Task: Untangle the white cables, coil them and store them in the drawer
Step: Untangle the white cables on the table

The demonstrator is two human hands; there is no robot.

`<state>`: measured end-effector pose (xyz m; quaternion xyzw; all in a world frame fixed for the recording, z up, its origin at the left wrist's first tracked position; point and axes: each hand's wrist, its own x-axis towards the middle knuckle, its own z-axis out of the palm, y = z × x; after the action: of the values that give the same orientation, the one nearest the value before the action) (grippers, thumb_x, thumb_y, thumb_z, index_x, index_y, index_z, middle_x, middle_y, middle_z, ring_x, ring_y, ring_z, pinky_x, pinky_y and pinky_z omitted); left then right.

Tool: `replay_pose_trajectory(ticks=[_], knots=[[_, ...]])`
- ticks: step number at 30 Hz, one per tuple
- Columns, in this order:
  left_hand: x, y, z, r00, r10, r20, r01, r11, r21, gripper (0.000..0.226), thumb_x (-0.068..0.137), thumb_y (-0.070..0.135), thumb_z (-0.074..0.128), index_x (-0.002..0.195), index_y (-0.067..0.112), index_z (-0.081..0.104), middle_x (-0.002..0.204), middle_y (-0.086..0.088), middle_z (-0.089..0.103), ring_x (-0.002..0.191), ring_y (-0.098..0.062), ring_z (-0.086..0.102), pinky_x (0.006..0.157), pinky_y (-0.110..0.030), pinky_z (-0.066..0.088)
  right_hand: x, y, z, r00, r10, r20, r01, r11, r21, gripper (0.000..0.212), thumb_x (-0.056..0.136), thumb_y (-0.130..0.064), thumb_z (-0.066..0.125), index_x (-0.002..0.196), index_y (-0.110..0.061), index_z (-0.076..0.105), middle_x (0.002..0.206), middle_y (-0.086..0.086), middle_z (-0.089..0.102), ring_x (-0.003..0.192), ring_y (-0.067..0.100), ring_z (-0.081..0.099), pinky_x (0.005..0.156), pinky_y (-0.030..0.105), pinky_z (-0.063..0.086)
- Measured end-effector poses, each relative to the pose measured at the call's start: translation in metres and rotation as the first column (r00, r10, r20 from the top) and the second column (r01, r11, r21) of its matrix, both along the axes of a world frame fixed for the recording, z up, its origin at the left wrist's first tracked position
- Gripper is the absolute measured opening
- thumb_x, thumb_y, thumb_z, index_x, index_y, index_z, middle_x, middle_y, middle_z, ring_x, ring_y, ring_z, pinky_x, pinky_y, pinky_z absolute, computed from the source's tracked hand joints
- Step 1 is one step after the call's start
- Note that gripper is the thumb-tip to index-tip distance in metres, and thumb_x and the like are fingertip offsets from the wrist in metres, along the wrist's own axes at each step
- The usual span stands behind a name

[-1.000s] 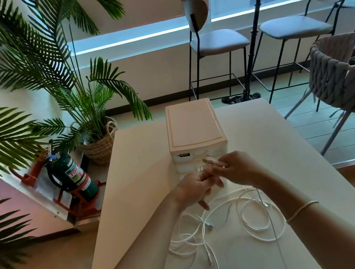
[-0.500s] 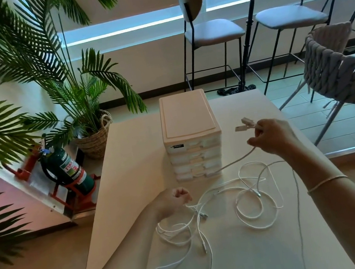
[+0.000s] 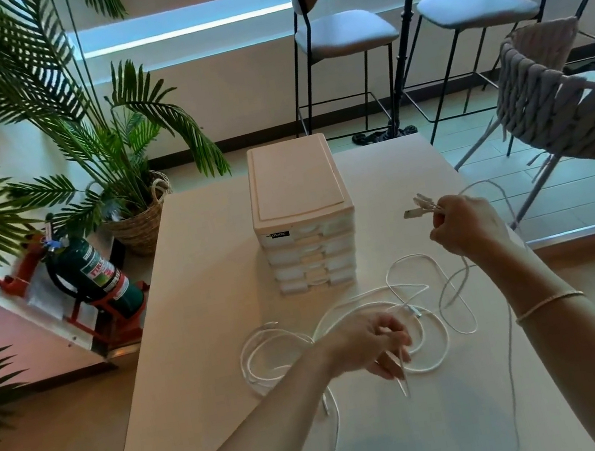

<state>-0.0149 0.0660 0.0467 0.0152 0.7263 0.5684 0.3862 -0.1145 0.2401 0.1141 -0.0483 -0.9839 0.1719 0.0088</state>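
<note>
While near the table [image 3: 194, 283] edge, hands [image 3: 464, 221] gripping cables [image 3: 421, 326].

potted palm [image 3: 122, 144], fire extinguisher [image 3: 98, 276], bar stools [image 3: 341, 30], woven chair [image 3: 567, 98]

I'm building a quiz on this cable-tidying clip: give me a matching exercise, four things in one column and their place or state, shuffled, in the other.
Things:
1. right hand
2. left hand
3. drawer unit
4. fire extinguisher

Places or states:
A. on the floor, left of the table
B. raised, gripping several cable plugs
C. on the table, all drawers closed
D. low over the white cables, pinching one cable end

Pairs: 1-B, 2-D, 3-C, 4-A
</note>
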Motion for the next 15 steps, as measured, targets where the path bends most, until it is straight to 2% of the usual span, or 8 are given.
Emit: replay_pose_trajectory(ticks=[2,4,6,8,11,13,15], knots=[[0.007,0.015,-0.013,0.995,-0.085,0.046,0.088,0.995,-0.053,0.015,0.097,0.011,0.046,0.084,0.017,0.052,0.076,-0.001,0.060,0.048,-0.003,0.062,0.057,-0.020,0.053,0.000,0.004,-0.008,0.999,-0.012,0.052,0.011,1.000,0.027,0.007,0.078,-0.009,0.062,0.084,-0.013,0.060,0.090,0.016,0.062,0.080,0.030,0.054,0.064,0.030,0.038],[0.012,0.025,-0.027,0.985,-0.166,0.037,0.170,0.977,-0.131,0.013,0.097,0.014,0.045,0.099,0.010,0.057,0.080,-0.001,0.060,0.053,-0.001,0.062,0.066,-0.020,0.052,-0.001,0.008,-0.017,0.992,-0.031,0.123,0.024,0.998,0.056,0.015,0.078,-0.013,0.063,0.093,-0.011,0.062,0.098,0.016,0.063,0.092,0.032,0.057,0.068,0.030,0.040],[0.014,0.027,-0.036,0.967,-0.255,-0.016,0.243,0.937,-0.253,0.024,0.097,0.020,0.047,0.113,0.005,0.058,0.095,-0.007,0.065,0.071,-0.010,0.067,0.075,-0.022,0.049,-0.001,0.010,-0.026,0.984,-0.044,0.173,0.031,0.997,0.076,0.023,0.079,-0.019,0.063,0.100,-0.011,0.062,0.105,0.016,0.064,0.100,0.033,0.058,0.073,0.031,0.042],[0.014,0.023,-0.042,0.946,-0.319,-0.054,0.278,0.889,-0.365,0.030,0.096,0.027,0.048,0.114,0.006,0.059,0.111,-0.011,0.065,0.088,-0.018,0.066,0.081,-0.026,0.048,0.001,0.008,-0.035,0.977,-0.047,0.208,0.031,0.996,0.080,0.029,0.084,-0.031,0.060,0.105,-0.011,0.062,0.110,0.016,0.063,0.104,0.033,0.057,0.078,0.032,0.044],[0.011,0.007,-0.052,0.954,-0.278,-0.110,0.192,0.852,-0.488,0.031,0.095,0.031,0.049,0.114,0.010,0.061,0.116,-0.011,0.064,0.098,-0.022,0.062,0.078,-0.023,0.044,0.006,0.000,-0.047,0.957,-0.040,0.288,0.013,0.995,0.095,0.031,0.091,-0.034,0.049,0.110,-0.013,0.062,0.117,0.015,0.061,0.107,0.032,0.057,0.083,0.033,0.046],[0.009,-0.011,-0.058,0.952,-0.259,-0.162,0.117,0.800,-0.588,0.031,0.095,0.032,0.047,0.116,0.013,0.060,0.117,-0.011,0.063,0.110,-0.024,0.056,0.088,-0.025,0.040,0.011,-0.007,-0.055,0.942,-0.044,0.333,0.015,0.996,0.087,0.031,0.092,-0.031,0.047,0.113,-0.014,0.062,0.119,0.013,0.061,0.109,0.031,0.057,0.085,0.032,0.046],[0.008,-0.031,-0.066,0.955,-0.193,-0.226,0.004,0.767,-0.642,0.029,0.094,0.028,0.048,0.115,0.013,0.062,0.116,-0.011,0.063,0.111,-0.025,0.056,0.093,-0.027,0.040,0.014,-0.012,-0.059,0.930,-0.015,0.367,-0.014,0.997,0.075,0.032,0.092,-0.029,0.046,0.114,-0.012,0.061,0.121,0.013,0.060,0.111,0.030,0.057,0.087,0.031,0.046]])
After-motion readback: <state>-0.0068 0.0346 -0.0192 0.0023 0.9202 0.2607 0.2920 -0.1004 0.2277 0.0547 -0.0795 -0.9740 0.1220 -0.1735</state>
